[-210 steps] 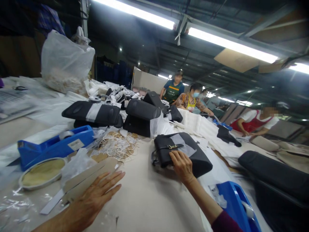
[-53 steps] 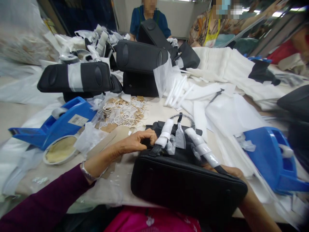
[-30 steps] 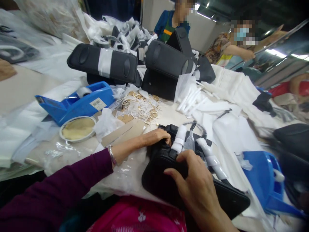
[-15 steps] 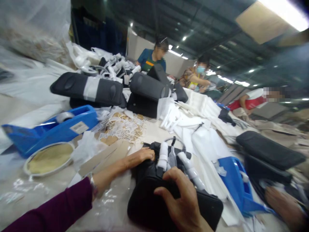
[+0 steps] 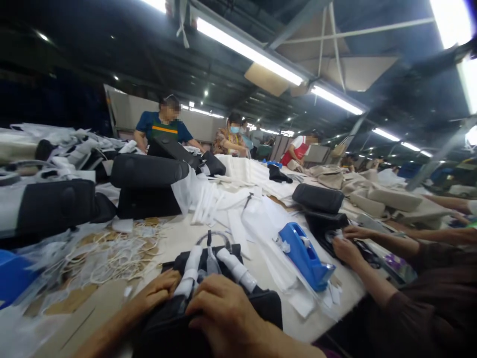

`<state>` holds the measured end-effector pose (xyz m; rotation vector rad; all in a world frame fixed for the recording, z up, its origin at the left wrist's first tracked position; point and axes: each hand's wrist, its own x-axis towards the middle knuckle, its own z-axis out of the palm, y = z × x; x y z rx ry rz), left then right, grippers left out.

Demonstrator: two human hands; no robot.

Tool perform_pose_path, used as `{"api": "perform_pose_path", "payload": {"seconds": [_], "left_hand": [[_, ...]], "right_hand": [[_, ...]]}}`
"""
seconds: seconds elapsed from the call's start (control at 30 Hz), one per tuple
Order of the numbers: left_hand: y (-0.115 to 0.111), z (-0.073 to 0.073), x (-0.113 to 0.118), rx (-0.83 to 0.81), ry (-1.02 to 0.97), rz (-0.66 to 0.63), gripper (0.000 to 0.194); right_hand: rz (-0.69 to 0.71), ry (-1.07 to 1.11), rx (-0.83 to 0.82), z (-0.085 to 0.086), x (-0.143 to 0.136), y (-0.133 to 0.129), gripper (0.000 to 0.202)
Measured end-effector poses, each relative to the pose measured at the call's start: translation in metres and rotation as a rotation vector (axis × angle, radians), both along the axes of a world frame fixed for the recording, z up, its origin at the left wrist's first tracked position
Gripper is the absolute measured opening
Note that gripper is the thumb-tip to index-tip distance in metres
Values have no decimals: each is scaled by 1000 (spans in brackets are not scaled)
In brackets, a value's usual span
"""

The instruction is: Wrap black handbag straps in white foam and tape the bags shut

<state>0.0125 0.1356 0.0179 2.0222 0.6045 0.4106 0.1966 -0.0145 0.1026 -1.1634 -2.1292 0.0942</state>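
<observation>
Black handbag, apparently being steadied, sits under curled left hand and right hand, any pinch hidden; the next move likely needs firm support.

Tube lamps overhead, blue tape dispenser beside white sheets, red-aproned co-worker beyond.

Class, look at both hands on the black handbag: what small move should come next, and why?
Perhaps slide the right hand toward the right end of the black handbag: it and the left hand both rest near the left white-wrapped handle, while no hand shows on the bag's visible right corner.
</observation>
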Motion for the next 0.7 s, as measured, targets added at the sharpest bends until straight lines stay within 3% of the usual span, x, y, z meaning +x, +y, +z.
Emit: {"api": "perform_pose_path", "payload": {"seconds": [0.1, 0.17, 0.23, 0.33, 0.53, 0.7], "left_hand": [[4, -3, 2, 55, 10, -46, 21], [6, -3, 3, 72, 31, -52, 21], [7, -1, 2, 76, 62, -42, 21], [4, 2, 0, 48, 79, -5, 16], [-8, 16, -1, -24, 78, 129, 15], [-18, 24, 1, 32, 34, 307, 23]], "right_hand": [[-215, 141, -53, 18, 42, 14, 13], [-411, 174, -105, 17, 81, 33, 14], [-588, 178, -228, 5, 121, 53, 15], [-698, 196, -321, -24, 162, 68, 14], [-741, 189, -396, -70, 183, 71, 17], [-759, 159, -372, -73, 191, 107, 28]]}}
